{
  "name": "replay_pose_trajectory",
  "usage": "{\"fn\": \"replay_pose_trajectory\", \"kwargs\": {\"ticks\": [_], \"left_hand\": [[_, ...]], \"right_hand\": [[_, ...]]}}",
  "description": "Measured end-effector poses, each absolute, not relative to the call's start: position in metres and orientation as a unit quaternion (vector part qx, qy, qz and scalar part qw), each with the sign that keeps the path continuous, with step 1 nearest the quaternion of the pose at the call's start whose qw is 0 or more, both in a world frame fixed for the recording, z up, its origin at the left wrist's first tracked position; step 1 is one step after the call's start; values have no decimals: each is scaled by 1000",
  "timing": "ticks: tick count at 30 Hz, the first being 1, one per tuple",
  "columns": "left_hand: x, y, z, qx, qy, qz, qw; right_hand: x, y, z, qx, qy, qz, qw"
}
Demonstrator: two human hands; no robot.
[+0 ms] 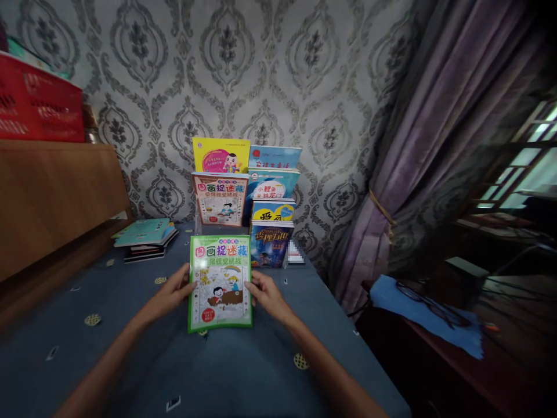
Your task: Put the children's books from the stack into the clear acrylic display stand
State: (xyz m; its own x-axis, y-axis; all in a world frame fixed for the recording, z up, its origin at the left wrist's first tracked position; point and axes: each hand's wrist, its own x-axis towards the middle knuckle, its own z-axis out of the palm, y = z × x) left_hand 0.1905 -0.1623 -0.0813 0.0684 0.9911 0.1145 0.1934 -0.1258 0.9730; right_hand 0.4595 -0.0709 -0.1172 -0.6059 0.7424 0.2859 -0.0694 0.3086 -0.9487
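Note:
A green-bordered children's book [220,283] is held upright-facing just above the blue bed cover [143,354]. My left hand [171,293] grips its left edge, fingers curled round it. My right hand [266,294] grips the right edge the same way. Right behind the book stands a tiered display rack with several children's books, among them a red-bordered one [220,199], a yellow one [221,154] and a dark blue one [271,244].
A small stack of books [145,238] lies at the back left of the bed. A wooden headboard [52,197] with a red box [39,104] on top stands at left. Purple curtain [418,174] and a blue cloth [426,316] are at right.

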Motion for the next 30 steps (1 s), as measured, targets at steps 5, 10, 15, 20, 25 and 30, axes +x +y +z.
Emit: {"fn": "replay_pose_trajectory", "kwargs": {"ticks": [5, 10, 15, 20, 25, 30], "left_hand": [[200, -170, -86, 618, 523, 510, 289], [196, -175, -102, 629, 583, 465, 219], [191, -174, -108, 625, 621, 442, 171], [195, -179, -102, 635, 640, 405, 150], [197, -181, -94, 629, 666, 378, 130], [196, -178, -94, 634, 667, 373, 122]], "right_hand": [[456, -85, -118, -274, -762, 395, 435], [453, -100, -118, -317, -797, 293, 422], [451, -110, -113, -327, -808, 263, 414], [455, -119, -108, -330, -817, 231, 414], [454, -120, -104, -330, -819, 205, 422], [453, -117, -101, -327, -826, 215, 406]]}}
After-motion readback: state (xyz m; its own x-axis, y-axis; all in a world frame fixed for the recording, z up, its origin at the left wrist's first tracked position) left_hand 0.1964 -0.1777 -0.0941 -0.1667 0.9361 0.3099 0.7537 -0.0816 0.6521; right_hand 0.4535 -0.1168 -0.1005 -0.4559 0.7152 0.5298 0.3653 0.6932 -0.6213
